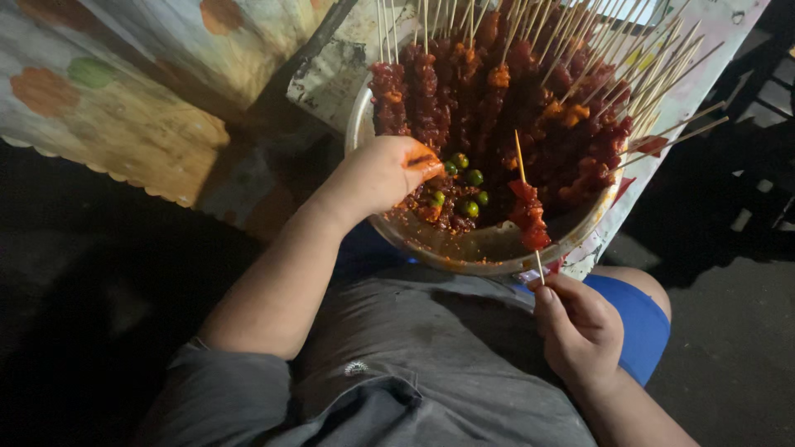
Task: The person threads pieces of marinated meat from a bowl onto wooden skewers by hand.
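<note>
My left hand (383,172) is reaching into the clear bowl (464,248), fingertips smeared orange and resting among the marinated meat pieces (439,211) and small green chilies (474,177), though I cannot tell whether it is gripping anything. My right hand (578,324) is pinching the lower end of a bamboo skewer (527,207), holding it upright over the bowl's near rim with red meat threaded on it. Finished skewers (530,91) are lying stacked across the far side of the bowl, their sticks fanning out over the patterned cloth (704,74).

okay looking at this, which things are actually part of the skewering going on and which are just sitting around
In use:
- left hand, reaching into the loose marinated meat
- right hand, holding a part-loaded skewer
- big bowl
- green chillies among the loose meat
- finished skewers stacked across the bowl

Lying about:
- patterned cloth to the left
- printed sheet under the bowl
</note>
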